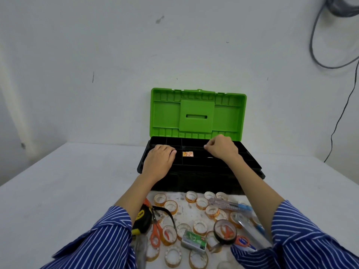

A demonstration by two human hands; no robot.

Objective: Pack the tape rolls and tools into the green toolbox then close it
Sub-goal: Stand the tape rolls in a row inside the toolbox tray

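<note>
The green toolbox (198, 113) stands at the table's far side with its lid upright. Its black tray (250, 164) of compartments lies exposed. My left hand (159, 162) rests palm down on the tray's left part, fingers curled over a divider. My right hand (221, 148) is fisted over the right part, fingertips hidden. A small orange packet (188, 153) lies in a middle compartment between my hands. Several clear tape rolls (171, 206), orange scissors (155, 230), a tape measure (142, 218), a black tape roll (225, 232) and a utility knife (229, 203) lie in front of the box.
A green staple box (194, 241) and a blue-handled cutter (250, 230) lie among the rolls near my sleeves. The white table (68, 191) meets a white wall just behind the lid. Grey and black cables (338, 121) hang down the wall at the right.
</note>
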